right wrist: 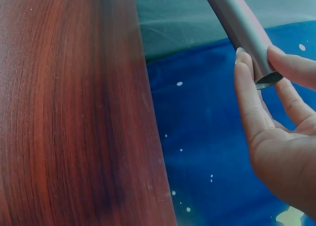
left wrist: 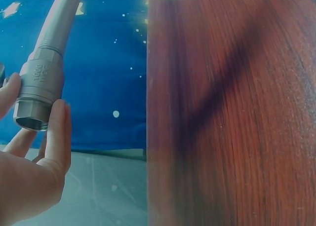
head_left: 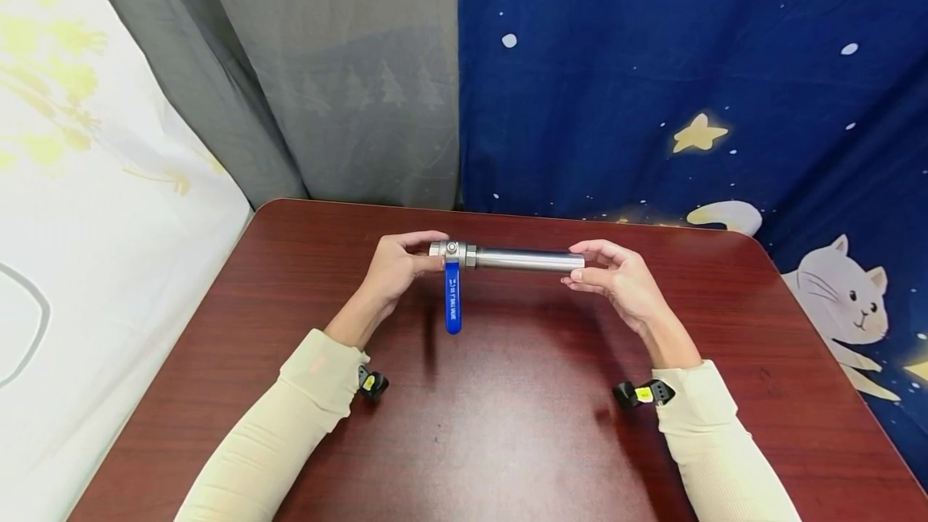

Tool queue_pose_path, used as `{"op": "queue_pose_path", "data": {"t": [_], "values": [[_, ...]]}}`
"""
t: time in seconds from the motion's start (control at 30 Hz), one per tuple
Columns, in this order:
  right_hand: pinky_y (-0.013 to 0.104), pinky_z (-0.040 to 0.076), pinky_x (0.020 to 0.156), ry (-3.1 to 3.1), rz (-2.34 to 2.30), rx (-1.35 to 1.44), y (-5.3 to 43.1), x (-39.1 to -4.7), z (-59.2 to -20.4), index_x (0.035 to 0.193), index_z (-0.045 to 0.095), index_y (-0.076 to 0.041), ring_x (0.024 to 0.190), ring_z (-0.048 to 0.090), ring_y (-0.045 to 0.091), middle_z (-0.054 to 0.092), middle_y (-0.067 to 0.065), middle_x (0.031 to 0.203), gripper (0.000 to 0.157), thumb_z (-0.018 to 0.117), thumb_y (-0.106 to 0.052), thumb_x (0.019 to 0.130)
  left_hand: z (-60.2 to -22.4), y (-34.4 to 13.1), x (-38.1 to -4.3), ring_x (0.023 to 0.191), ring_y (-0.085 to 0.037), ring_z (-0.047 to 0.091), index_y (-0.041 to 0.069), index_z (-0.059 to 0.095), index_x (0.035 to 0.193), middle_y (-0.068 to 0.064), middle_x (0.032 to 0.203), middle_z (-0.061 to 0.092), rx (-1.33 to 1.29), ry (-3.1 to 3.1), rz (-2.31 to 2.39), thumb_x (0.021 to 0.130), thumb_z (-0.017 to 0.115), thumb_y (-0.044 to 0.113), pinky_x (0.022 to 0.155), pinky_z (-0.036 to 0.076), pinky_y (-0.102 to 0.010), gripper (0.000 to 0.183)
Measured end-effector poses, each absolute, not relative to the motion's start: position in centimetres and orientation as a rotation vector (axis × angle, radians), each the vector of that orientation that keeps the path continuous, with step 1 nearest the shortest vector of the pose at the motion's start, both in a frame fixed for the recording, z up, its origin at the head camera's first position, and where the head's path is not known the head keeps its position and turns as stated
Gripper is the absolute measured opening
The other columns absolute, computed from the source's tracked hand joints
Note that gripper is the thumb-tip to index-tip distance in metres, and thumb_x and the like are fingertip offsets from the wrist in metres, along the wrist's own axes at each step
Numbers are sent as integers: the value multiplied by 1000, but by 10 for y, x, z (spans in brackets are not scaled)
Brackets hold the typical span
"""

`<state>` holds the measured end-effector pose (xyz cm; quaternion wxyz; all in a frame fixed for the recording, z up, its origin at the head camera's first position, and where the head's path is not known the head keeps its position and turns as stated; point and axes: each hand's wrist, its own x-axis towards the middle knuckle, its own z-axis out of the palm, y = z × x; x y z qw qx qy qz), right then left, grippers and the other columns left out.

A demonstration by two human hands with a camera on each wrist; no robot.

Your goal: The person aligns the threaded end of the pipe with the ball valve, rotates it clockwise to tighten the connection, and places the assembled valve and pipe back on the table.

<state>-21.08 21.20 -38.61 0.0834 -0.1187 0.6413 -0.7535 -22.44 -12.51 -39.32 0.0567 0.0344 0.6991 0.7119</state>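
A steel ball valve (head_left: 464,255) with a blue lever handle (head_left: 453,300) is joined to a straight metal pipe (head_left: 525,259). Both are held level above the table, the lever pointing toward the person. My left hand (head_left: 392,271) pinches the valve body between thumb and fingers; in the left wrist view the valve's open hex end (left wrist: 32,112) faces that palm. At the other end, my right hand (head_left: 622,280) pinches the pipe near its tip. The right wrist view shows the pipe's hollow end (right wrist: 269,80) between the thumb and fingers.
The dark red wooden table (head_left: 493,425) lies beneath both hands, and shadows fall on it. Behind its far edge hang a grey curtain (head_left: 355,87) and a blue curtain (head_left: 616,79) with stars and a cat. White fabric (head_left: 109,184) hangs at the left.
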Motion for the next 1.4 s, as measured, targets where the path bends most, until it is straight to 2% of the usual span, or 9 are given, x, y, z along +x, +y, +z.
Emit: {"op": "queue_pose_path", "data": {"t": [0.2,0.27,0.43,0.57,0.67,1.0,1.13,1.27,1.4], "values": [[40,56,78,1941,-2235,-331,215,-209,-388,118,56,12,79,72,21,63,8,91,38,69,10,82,-396,-125,-225,87,-20,63,3,70,115,-12,105,68,137,2207,2101,78,75,1,81,54,-39,37],[42,55,79,1939,-2232,-326,215,-209,-389,116,59,9,79,72,21,63,8,91,36,69,10,81,-397,-124,-225,91,-24,60,4,70,114,-12,107,67,148,2228,2089,77,76,1,77,52,-35,38],[44,54,80,1927,-2226,-317,216,-209,-390,109,67,-3,80,72,25,63,8,92,31,69,10,81,-398,-123,-225,94,-26,58,3,70,113,-13,109,66,129,2198,2099,76,76,-1,79,51,-34,38],[42,56,78,1910,-2235,-318,216,-209,-392,115,60,9,79,72,25,63,9,91,34,68,12,81,-399,-123,-225,96,-27,58,0,68,116,-14,113,64,140,2169,2114,76,75,-4,75,52,-28,41],[39,57,76,1901,-2238,-324,216,-208,-393,116,57,12,78,72,24,63,9,90,36,68,12,81,-399,-123,-225,97,-29,58,-2,67,117,-16,115,63,151,2154,2130,77,75,-5,74,52,-27,41],[39,57,75,1897,-2211,-318,217,-211,-393,112,63,3,78,72,27,67,9,92,32,69,10,82,-397,-122,-225,99,-29,56,2,69,116,-14,118,62,158,2141,2164,77,74,-7,74,53,-28,40],[40,57,75,1883,-2210,-304,217,-213,-393,115,60,7,76,72,27,66,11,90,32,68,7,84,-398,-123,-226,99,-29,56,1,69,116,-15,117,63,152,2140,2163,77,74,-7,74,53,-27,40],[38,57,74,1865,-2211,-299,217,-214,-394,114,62,6,76,72,26,67,10,92,26,65,1,89,-397,-123,-226,99,-29,57,0,68,116,-15,116,64,143,2132,2171,77,74,-6,74,53,-26,40],[35,58,72,1883,-2198,-274,216,-215,-395,111,66,-1,76,73,23,69,7,94,19,64,-5,92,-398,-123,-226,97,-26,58,1,69,116,-14,114,65,127,2134,2174,77,74,-5,73,53,-26,39]]}}
